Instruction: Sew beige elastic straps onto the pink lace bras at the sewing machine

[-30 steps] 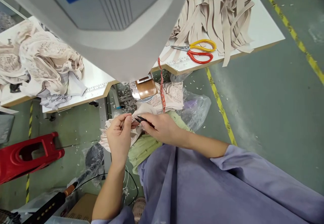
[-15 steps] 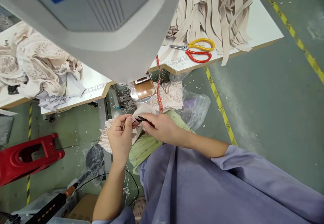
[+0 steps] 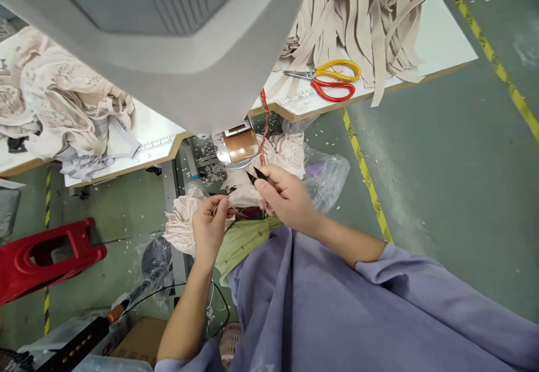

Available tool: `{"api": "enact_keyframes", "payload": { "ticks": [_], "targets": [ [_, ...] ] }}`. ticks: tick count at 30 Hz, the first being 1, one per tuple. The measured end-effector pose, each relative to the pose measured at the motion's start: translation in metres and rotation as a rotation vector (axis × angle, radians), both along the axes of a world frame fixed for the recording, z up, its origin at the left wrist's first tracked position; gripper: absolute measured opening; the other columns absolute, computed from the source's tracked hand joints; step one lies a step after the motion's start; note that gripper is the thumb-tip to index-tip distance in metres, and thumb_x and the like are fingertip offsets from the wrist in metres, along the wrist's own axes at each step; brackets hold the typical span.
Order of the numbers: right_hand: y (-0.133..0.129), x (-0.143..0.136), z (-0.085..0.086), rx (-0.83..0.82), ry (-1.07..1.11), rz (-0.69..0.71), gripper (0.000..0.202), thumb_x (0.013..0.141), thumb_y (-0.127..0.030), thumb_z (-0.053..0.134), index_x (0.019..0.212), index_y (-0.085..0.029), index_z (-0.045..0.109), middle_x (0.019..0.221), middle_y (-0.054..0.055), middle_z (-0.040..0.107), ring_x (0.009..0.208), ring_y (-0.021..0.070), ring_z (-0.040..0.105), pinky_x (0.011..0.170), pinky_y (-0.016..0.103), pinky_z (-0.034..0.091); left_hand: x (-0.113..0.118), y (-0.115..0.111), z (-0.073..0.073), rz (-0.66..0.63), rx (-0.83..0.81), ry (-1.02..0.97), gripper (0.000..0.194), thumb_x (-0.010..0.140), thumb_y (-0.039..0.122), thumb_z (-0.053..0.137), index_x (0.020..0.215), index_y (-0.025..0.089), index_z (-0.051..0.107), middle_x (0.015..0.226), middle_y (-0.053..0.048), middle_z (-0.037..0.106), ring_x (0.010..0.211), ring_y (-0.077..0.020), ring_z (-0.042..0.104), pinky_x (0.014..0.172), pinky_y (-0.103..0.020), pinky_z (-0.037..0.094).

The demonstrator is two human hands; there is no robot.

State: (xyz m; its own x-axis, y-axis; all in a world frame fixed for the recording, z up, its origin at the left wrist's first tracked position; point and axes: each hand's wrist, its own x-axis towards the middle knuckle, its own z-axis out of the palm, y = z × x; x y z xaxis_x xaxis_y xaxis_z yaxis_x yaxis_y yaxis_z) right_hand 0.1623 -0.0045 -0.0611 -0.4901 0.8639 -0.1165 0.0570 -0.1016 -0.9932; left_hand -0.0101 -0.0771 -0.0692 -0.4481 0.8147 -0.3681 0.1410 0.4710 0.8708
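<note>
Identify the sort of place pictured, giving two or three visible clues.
Probably a garment workshop or sewing factory: a machine head looms in front, beige fabric strips lie heaped by scissors on a white worktable, and yellow-and-black tape marks the floor.

Bench [image 3: 450,38] noted beyond the grips, white-topped; ruler marks [image 3: 158,143] are printed along its near side. Pale fabric strips [image 3: 362,30] are heaped on it, ahead and to the right of the right grip [image 3: 290,198]; one end is draped over the edge. Scissors [image 3: 332,83] with yellow and red handles are laid on the near side of that heap. Lace garments [image 3: 71,88] are piled ahead and left of the left grip [image 3: 210,223]. The green floor [image 3: 442,192] is crossed by yellow-and-black tape [image 3: 366,175] to the right of the right grip.
</note>
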Motion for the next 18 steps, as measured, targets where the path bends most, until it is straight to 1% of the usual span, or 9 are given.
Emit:
{"api": "enact_keyframes", "payload": {
  "ticks": [4,7,9,11,12,14,16,17,18],
  "targets": [
    [-0.004,0.001,-0.004,-0.057,0.302,-0.023,0.018,0.098,-0.042,0.050,0.097,-0.024,0.054,0.072,-0.003,0.057,0.059,0.0109,0.056,0.061,0.026,0.048,0.002,0.002,0.000,0.005,0.022,-0.062,0.027,0.084,0.042,0.068,0.092,0.016,0.070,0.071,-0.001,0.072,0.065,-0.0159,0.072,0.061,-0.025,0.058],
    [-0.003,-0.001,-0.003,-0.281,0.465,-0.030,0.019,0.096,-0.044,0.052,0.096,-0.025,0.052,0.067,-0.006,0.050,0.052,0.0090,0.048,0.058,0.026,0.049,0.004,0.002,0.004,-0.072,0.024,-0.089,0.026,0.083,0.041,0.069,0.088,0.015,0.070,0.068,0.000,0.071,0.061,-0.0143,0.070,0.060,-0.023,0.058],
    [0.008,0.006,0.003,-0.355,0.482,-0.137,0.017,0.094,-0.041,0.056,0.090,-0.025,0.051,0.061,-0.008,0.039,0.046,0.0071,0.037,0.057,0.024,0.049,0.003,-0.001,0.005,-0.100,0.005,-0.107,0.026,0.083,0.040,0.069,0.089,0.015,0.070,0.068,0.000,0.071,0.061,-0.0141,0.070,0.060,-0.023,0.057],
    [0.028,0.026,0.009,-0.338,0.438,-0.356,0.016,0.093,-0.034,0.057,0.083,-0.025,0.049,0.060,-0.009,0.031,0.045,0.0058,0.031,0.060,0.022,0.048,-0.001,-0.005,0.004,-0.105,-0.014,-0.116,0.026,0.085,0.041,0.067,0.091,0.016,0.070,0.068,0.000,0.071,0.062,-0.0140,0.070,0.060,-0.022,0.057],
    [0.042,0.042,0.010,-0.306,0.388,-0.478,0.017,0.094,-0.031,0.055,0.080,-0.025,0.048,0.060,-0.008,0.031,0.046,0.0051,0.030,0.063,0.021,0.047,-0.004,-0.007,0.002,-0.104,-0.023,-0.115,0.026,0.085,0.041,0.066,0.092,0.016,0.070,0.069,-0.001,0.071,0.062,-0.0140,0.071,0.059,-0.022,0.056],
    [0.070,0.081,0.008,-0.192,0.202,-0.710,0.018,0.097,-0.028,0.049,0.081,-0.024,0.054,0.063,-0.007,0.039,0.047,0.0032,0.029,0.068,0.023,0.046,-0.010,-0.010,0.001,-0.102,-0.036,-0.110,0.026,0.085,0.040,0.066,0.092,0.016,0.070,0.069,-0.001,0.072,0.061,-0.0138,0.070,0.059,-0.023,0.056],
    [0.095,0.123,0.000,0.025,-0.136,-0.883,0.030,0.101,-0.034,0.037,0.102,-0.022,0.064,0.082,0.003,0.061,0.054,0.0040,0.043,0.068,0.030,0.045,-0.016,-0.010,0.002,-0.118,-0.045,-0.123,0.025,0.085,0.040,0.067,0.091,0.016,0.070,0.067,0.000,0.071,0.060,-0.0138,0.070,0.060,-0.023,0.057],
    [0.103,0.143,-0.004,0.162,-0.385,-0.938,0.043,0.102,-0.037,0.027,0.115,-0.018,0.064,0.095,0.011,0.067,0.062,0.0070,0.053,0.066,0.035,0.043,-0.017,-0.008,0.004,-0.137,-0.048,-0.128,0.025,0.085,0.040,0.066,0.090,0.015,0.070,0.066,0.000,0.071,0.059,-0.0140,0.069,0.060,-0.024,0.057],
    [0.108,0.158,-0.006,0.258,-0.641,-0.819,0.052,0.102,-0.041,0.024,0.125,-0.013,0.061,0.111,0.020,0.067,0.076,0.0130,0.062,0.068,0.039,0.042,-0.018,-0.007,0.007,-0.165,-0.052,-0.128,0.025,0.085,0.040,0.065,0.090,0.016,0.070,0.064,0.000,0.070,0.059,-0.0144,0.069,0.060,-0.024,0.057]
  ]
}}
